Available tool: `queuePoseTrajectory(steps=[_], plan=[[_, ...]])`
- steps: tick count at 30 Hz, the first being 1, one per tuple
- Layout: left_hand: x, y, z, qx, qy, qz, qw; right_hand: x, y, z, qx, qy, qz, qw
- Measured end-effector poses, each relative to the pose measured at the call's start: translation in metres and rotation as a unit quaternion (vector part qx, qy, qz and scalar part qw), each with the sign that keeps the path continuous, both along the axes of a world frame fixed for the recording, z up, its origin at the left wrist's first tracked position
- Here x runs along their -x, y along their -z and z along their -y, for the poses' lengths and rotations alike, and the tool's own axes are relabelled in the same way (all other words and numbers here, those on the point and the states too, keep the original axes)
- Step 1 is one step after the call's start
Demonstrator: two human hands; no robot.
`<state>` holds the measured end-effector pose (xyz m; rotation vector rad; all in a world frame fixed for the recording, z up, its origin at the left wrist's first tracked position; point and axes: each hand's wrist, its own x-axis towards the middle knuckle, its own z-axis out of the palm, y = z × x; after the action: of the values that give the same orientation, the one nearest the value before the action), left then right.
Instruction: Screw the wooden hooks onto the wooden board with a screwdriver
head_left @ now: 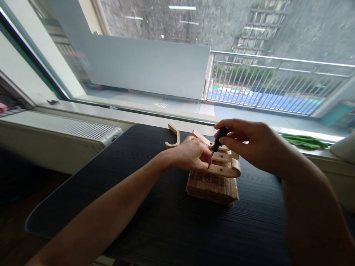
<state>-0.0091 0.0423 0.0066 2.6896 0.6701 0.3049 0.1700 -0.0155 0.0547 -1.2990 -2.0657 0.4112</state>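
Observation:
My right hand (251,144) is closed around the black handle of a small screwdriver (218,139), its tip pointing down at a curved wooden piece (225,166). My left hand (191,154) is closed on the left end of that wooden piece, next to the screwdriver tip. The wooden pieces rest on a tan stack of flat boards or packets (212,187) lying on the dark table (155,214). A separate hook-shaped wooden part (173,138) lies behind my left hand.
A white radiator (63,127) runs along the left under the window sill. Green cloth (305,141) lies on the sill at the right. A white object (344,147) sits at the far right edge.

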Motion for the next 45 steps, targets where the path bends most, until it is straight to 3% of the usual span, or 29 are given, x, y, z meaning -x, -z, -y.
queuePoseTrajectory(steps=[17, 24, 34, 41, 45], plan=[[-0.001, 0.009, -0.001, -0.048, -0.006, 0.026, 0.998, 0.008, 0.003, -0.002, -0.050, 0.001, 0.020, 0.999], [0.000, 0.009, -0.002, -0.037, 0.017, 0.019, 0.999, 0.008, 0.006, -0.006, -0.052, 0.023, 0.019, 0.998], [-0.001, 0.012, -0.004, -0.019, -0.004, 0.055, 0.998, 0.002, 0.005, -0.007, -0.050, 0.006, 0.012, 0.999], [0.002, -0.010, -0.005, 0.105, -0.005, 0.028, 0.994, -0.005, 0.003, -0.006, -0.059, -0.018, 0.008, 0.998], [0.000, -0.021, 0.000, 0.087, 0.003, 0.001, 0.996, -0.007, 0.001, -0.002, -0.050, -0.047, -0.005, 0.998]])
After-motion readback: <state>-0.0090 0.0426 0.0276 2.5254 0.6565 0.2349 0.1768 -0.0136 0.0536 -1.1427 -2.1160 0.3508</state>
